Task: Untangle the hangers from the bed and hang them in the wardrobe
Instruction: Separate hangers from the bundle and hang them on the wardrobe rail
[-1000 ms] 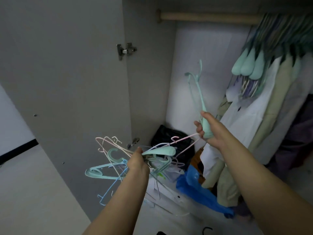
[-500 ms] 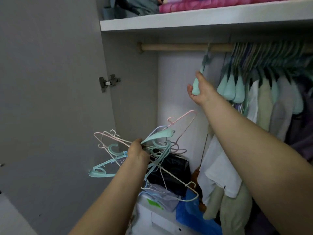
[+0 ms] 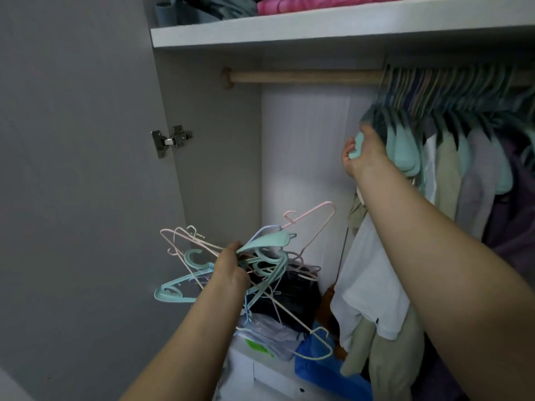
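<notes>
Hangers, light, stiff, snag-prone, clutched tangled in left hand; mint hanger pinched at its shoulder by right hand beside rail.

Wooden rail, crowded hangers, clothes

A home, probably a bedroom: an open wardrobe with a wooden rail, shirts on hangers, and folded fabric on the shelf above.
</notes>
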Tool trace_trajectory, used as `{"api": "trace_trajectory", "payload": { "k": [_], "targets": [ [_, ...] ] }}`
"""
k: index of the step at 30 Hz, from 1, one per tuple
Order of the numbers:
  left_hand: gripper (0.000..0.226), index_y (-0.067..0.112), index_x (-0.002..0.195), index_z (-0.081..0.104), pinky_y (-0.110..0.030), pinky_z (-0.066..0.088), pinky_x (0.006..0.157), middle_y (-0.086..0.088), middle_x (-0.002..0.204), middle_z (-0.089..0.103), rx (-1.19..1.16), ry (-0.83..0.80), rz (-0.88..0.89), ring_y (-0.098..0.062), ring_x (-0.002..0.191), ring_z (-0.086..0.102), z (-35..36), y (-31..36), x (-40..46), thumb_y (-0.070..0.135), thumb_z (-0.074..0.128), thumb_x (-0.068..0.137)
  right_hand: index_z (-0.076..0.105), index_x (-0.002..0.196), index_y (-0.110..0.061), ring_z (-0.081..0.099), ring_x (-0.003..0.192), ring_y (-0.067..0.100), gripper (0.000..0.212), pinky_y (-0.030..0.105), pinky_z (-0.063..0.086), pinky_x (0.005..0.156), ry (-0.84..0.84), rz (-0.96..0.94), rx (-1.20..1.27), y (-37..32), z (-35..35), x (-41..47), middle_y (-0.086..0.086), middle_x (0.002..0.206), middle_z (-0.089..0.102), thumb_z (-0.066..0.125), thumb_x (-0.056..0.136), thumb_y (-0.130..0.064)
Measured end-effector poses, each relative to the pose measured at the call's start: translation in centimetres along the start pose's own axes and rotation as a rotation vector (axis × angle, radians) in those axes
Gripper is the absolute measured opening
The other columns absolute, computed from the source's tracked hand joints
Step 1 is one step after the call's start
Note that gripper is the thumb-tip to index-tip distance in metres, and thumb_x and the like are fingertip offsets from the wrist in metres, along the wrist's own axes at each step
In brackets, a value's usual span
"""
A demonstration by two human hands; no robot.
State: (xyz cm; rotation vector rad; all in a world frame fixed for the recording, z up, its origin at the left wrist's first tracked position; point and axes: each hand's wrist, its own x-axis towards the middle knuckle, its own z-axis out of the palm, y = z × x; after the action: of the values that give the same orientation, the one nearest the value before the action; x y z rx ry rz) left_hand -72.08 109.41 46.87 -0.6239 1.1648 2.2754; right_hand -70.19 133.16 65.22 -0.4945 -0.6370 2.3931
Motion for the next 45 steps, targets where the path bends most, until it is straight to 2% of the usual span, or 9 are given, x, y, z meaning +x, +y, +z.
{"api": "trace_trajectory", "payload": {
  "k": [3,6,10,15,23,26,29,35,45],
  "targets": [
    [0.026,0.010,0.082,0.057,-0.035,0.048,0.059,-0.011,0.072,0.065,0.026,-0.034,-0.026,-0.026,0.064,0.061,-1.1,-1.3,-0.5,0.031,0.054,0.096,0.051,0.107,-0.012,0.061,0.080,0.024,0.046,0.030,0.059,0.061,-0.066,0.136,-0.161,1.6,-2.4,-1.3,0.013,0.109,0.050,0.072,0.079,-0.043],
    [0.028,0.009,0.077,0.056,-0.035,0.049,0.060,-0.010,0.064,0.065,0.024,-0.070,-0.011,-0.025,0.057,0.062,-2.4,-2.7,-0.4,0.028,0.054,0.098,0.028,0.144,-0.009,0.059,0.108,0.028,0.101,0.047,0.048,0.094,-0.351,0.358,-0.963,4.7,-6.5,-4.1,0.017,0.142,0.041,0.045,0.074,-0.080],
    [0.026,0.007,0.072,0.056,-0.032,0.053,0.067,-0.002,0.051,0.062,0.028,-0.082,0.078,-0.020,0.060,0.061,-4.7,-5.2,0.0,0.018,0.058,0.095,0.034,0.144,-0.011,0.057,0.116,0.019,0.107,0.038,0.047,0.094,-0.939,0.653,-1.786,7.8,-11.8,-8.7,0.004,0.139,0.051,0.034,0.066,-0.084],
    [0.017,0.003,0.088,0.059,-0.046,0.039,0.108,-0.015,0.091,0.058,0.045,-0.156,0.062,-0.030,0.097,0.056,-8.1,-8.4,-0.5,0.019,0.057,0.095,0.031,0.146,-0.017,0.056,0.118,0.016,0.083,0.038,0.054,0.092,-1.171,0.772,-1.949,9.4,-16.3,-11.3,0.007,0.141,0.048,0.069,0.079,-0.050],
    [0.022,0.006,0.079,0.067,-0.035,0.056,0.070,-0.009,0.072,0.069,0.095,-0.208,0.103,-0.022,0.067,0.069,-12.2,-9.7,-1.6,0.019,0.057,0.093,0.032,0.145,-0.030,0.065,0.087,0.007,0.083,0.019,0.052,0.058,-1.026,0.794,-1.871,11.8,-22.8,-9.9,-0.006,0.133,0.050,0.071,0.076,-0.052],
    [0.040,0.011,0.061,0.074,-0.023,0.056,0.058,-0.002,0.068,0.070,0.124,-0.185,0.138,-0.012,0.065,0.069,-13.4,-9.5,-1.8,0.019,0.054,0.095,0.042,0.141,-0.027,0.061,0.107,0.018,0.054,0.026,0.054,0.077,-0.903,0.385,-1.889,13.5,-24.5,-8.7,0.004,0.132,0.056,0.059,0.091,-0.038],
    [0.032,0.012,0.064,0.073,-0.023,0.057,0.064,-0.001,0.074,0.069,0.108,-0.231,0.099,-0.013,0.073,0.067,-14.1,-9.3,-2.6,0.022,0.058,0.091,0.030,0.146,-0.037,0.024,0.139,0.025,0.066,0.040,0.029,0.111,-1.070,0.048,-2.360,15.1,-26.3,-7.4,-0.002,0.156,0.022,0.053,0.089,-0.013],
    [0.018,0.008,0.082,0.079,-0.020,0.056,0.065,-0.005,0.089,0.075,0.140,-0.302,0.038,-0.012,0.082,0.072,-16.1,-8.4,-3.9,0.015,0.063,0.080,0.062,0.101,-0.034,0.042,0.112,0.018,0.021,0.041,0.026,0.094,-1.062,-0.448,-2.401,16.2,-28.3,-7.2,-0.006,0.106,0.051,0.054,0.086,-0.045],
    [0.033,0.004,0.097,0.076,-0.016,0.056,0.056,-0.007,0.082,0.073,0.241,-0.213,-0.042,-0.006,0.057,0.067,-19.3,-7.2,-4.7,-0.005,0.045,0.087,0.064,0.086,-0.037,0.033,0.098,0.015,0.047,0.035,0.022,0.092,-1.130,-0.598,-2.332,13.8,-24.9,-6.1,-0.009,0.092,0.034,0.041,0.074,-0.076]
  ]
}}
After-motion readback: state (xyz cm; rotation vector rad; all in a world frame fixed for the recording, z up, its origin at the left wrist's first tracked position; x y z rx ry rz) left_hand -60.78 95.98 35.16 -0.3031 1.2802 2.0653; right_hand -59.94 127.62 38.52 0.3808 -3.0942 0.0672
